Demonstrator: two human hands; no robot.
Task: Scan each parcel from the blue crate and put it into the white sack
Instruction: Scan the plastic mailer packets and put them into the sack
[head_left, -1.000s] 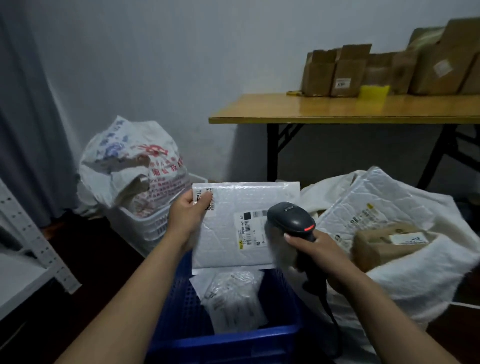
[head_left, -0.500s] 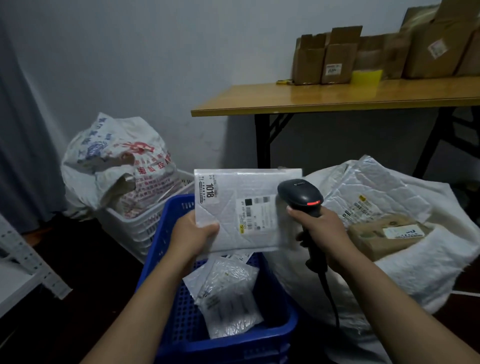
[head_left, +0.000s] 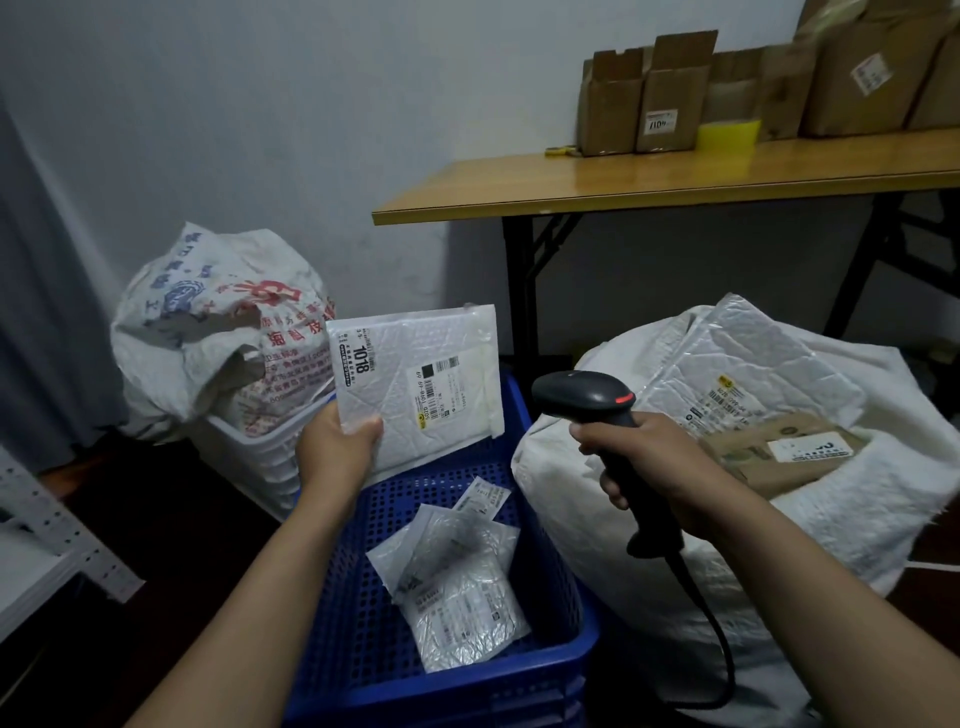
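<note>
My left hand (head_left: 335, 451) pinches the lower left corner of a white bubble mailer (head_left: 415, 387), held upright above the blue crate (head_left: 452, 670) with its labels facing me. My right hand (head_left: 649, 457) grips the handle of a black barcode scanner (head_left: 582, 397), its head just right of the mailer and pointing toward it. A clear plastic parcel (head_left: 457, 597) and a small label slip (head_left: 480, 496) lie in the crate. The white sack (head_left: 831, 509) sits open to the right, holding a white mailer (head_left: 748, 384) and a brown box (head_left: 779, 452).
A printed woven bag (head_left: 218, 322) fills a white basket (head_left: 254, 457) behind the crate on the left. A wooden table (head_left: 649, 182) with cardboard boxes (head_left: 644, 104) stands at the back. A metal shelf post (head_left: 67, 530) is at the far left. The scanner cable (head_left: 717, 639) hangs down.
My left hand slid its grip from the mailer's upper left corner to its lower left. The mailer moved left, away from the scanner, and my view shifted so more of the crate shows.
</note>
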